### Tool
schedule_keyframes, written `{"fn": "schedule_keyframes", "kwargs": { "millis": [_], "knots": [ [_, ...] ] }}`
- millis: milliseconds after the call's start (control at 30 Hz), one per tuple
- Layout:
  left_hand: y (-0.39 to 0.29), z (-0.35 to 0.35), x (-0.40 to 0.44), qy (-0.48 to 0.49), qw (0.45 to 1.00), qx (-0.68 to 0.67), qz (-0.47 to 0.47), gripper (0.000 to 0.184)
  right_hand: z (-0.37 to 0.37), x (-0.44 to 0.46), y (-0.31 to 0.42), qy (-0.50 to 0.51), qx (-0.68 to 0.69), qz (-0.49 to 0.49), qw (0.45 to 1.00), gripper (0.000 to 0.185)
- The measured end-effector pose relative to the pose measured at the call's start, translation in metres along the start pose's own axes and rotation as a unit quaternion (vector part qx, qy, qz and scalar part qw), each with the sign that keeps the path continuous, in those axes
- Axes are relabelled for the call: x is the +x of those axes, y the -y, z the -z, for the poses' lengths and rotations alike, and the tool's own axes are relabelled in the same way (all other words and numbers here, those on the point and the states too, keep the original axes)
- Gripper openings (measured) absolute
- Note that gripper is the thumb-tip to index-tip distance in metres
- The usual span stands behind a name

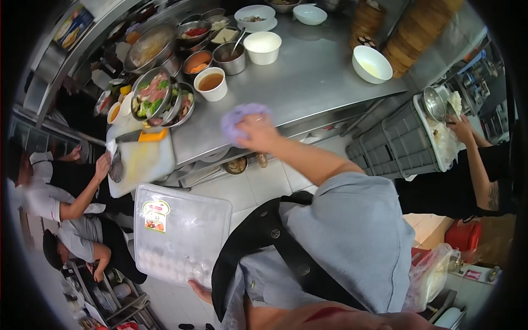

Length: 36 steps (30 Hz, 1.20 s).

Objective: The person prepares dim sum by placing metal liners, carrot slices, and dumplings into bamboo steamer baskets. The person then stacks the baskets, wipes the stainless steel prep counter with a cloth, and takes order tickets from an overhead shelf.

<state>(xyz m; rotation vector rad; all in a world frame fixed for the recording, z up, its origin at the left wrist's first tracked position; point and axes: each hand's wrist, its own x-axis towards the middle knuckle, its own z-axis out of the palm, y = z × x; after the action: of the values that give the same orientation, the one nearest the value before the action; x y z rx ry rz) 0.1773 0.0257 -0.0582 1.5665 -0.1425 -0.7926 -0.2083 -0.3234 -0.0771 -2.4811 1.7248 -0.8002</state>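
My right hand (257, 133) presses a crumpled purple cloth (234, 122) against the front part of the steel counter (308, 82), its fingers closed on the fabric. Low at my left side, my left hand (200, 291) grips the lower edge of a large clear plastic box (184, 220) with a lid and a label. Rows of pale round pieces show faintly through its lower part. Only part of this hand is visible; the box hides the rest. Left of the cloth stands a white tub of brown liquid (211, 83).
Steel bowls of cut vegetables and meat (151, 93) crowd the counter's left end, beside a cutting board (144, 160) and a yellow-handled knife (151, 135). Bamboo steamers (404, 49) stand at the back right. Co-workers (71, 192) are at left; another person's hands (462, 127) work over a grey crate (393, 146).
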Motion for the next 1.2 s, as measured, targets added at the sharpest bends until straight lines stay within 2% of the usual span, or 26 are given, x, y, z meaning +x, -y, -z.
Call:
{"fn": "schedule_keyframes", "kwargs": {
  "millis": [100, 167, 200, 233, 267, 300, 333, 467, 567, 633, 733, 800, 833, 900, 933, 1000, 1100, 1200],
  "knots": [
    [-0.012, -0.016, 0.004, 0.152, 0.971, -0.115, 0.147, 0.076, 0.052, -0.026, -0.088, -0.001, -0.155, -0.151, 0.976, 0.057],
    [-0.016, -0.021, 0.014, 0.309, 0.864, -0.211, 0.336, 0.082, 0.092, -0.037, -0.13, 0.04, -0.169, -0.264, 0.949, 0.066],
    [-0.016, -0.05, -0.001, 0.177, 0.94, -0.185, 0.225, 0.075, 0.1, -0.042, -0.152, 0.024, -0.182, -0.291, 0.939, 0.067],
    [-0.017, -0.079, -0.015, 0.037, 0.986, -0.114, 0.114, 0.067, 0.107, -0.045, -0.174, 0.008, -0.194, -0.315, 0.929, 0.068],
    [-0.015, -0.096, -0.026, -0.107, 0.992, -0.059, -0.006, 0.06, 0.112, -0.043, -0.196, -0.007, -0.205, -0.338, 0.919, 0.069],
    [-0.005, -0.091, -0.018, -0.074, 0.992, -0.094, 0.026, 0.063, 0.111, -0.037, -0.221, -0.026, -0.208, -0.351, 0.912, 0.069],
    [0.005, -0.087, -0.013, -0.07, 0.995, -0.071, 0.013, 0.065, 0.106, -0.029, -0.248, -0.046, -0.21, -0.365, 0.906, 0.07],
    [-0.016, -0.177, -0.09, -0.161, 0.984, 0.046, -0.061, 0.072, 0.099, 0.016, -0.35, -0.123, -0.224, -0.386, 0.887, 0.064],
    [0.02, -0.135, -0.07, -0.088, 0.989, 0.08, -0.088, 0.073, 0.088, 0.053, -0.423, -0.172, -0.222, -0.391, 0.877, 0.059],
    [0.009, -0.169, -0.104, -0.121, 0.989, 0.048, -0.064, 0.073, 0.089, 0.073, -0.452, -0.168, -0.203, -0.44, 0.858, 0.059],
    [0.009, -0.18, -0.126, -0.117, 0.99, 0.056, -0.054, 0.073, 0.095, 0.103, -0.459, -0.103, -0.205, -0.473, 0.851, 0.052],
    [0.02, -0.172, -0.122, -0.106, 0.991, 0.043, -0.067, 0.072, 0.099, 0.122, -0.434, -0.051, -0.191, -0.449, 0.871, 0.05],
    [0.027, -0.167, -0.124, -0.114, 0.99, 0.039, -0.068, 0.072, 0.095, 0.129, -0.418, -0.026, -0.185, -0.436, 0.88, 0.05],
    [0.013, -0.202, -0.141, -0.129, 0.988, 0.03, -0.072, 0.07, 0.076, 0.139, -0.387, -0.009, -0.181, -0.366, 0.913, 0.049],
    [0.023, -0.188, -0.133, -0.115, 0.986, 0.061, -0.102, 0.067, 0.067, 0.142, -0.371, -0.002, -0.178, -0.33, 0.927, 0.048],
    [0.013, -0.208, -0.142, -0.114, 0.991, 0.018, -0.072, 0.064, 0.056, 0.146, -0.344, 0.018, -0.151, -0.291, 0.945, 0.048],
    [-0.01, -0.234, -0.154, -0.095, 0.994, -0.033, -0.03, 0.072, 0.049, 0.139, -0.319, 0.025, -0.132, -0.256, 0.957, 0.047],
    [-0.014, -0.229, -0.147, -0.068, 0.996, -0.06, -0.017, 0.076, 0.052, 0.12, -0.299, 0.025, -0.132, -0.226, 0.965, 0.045]
  ]
}}
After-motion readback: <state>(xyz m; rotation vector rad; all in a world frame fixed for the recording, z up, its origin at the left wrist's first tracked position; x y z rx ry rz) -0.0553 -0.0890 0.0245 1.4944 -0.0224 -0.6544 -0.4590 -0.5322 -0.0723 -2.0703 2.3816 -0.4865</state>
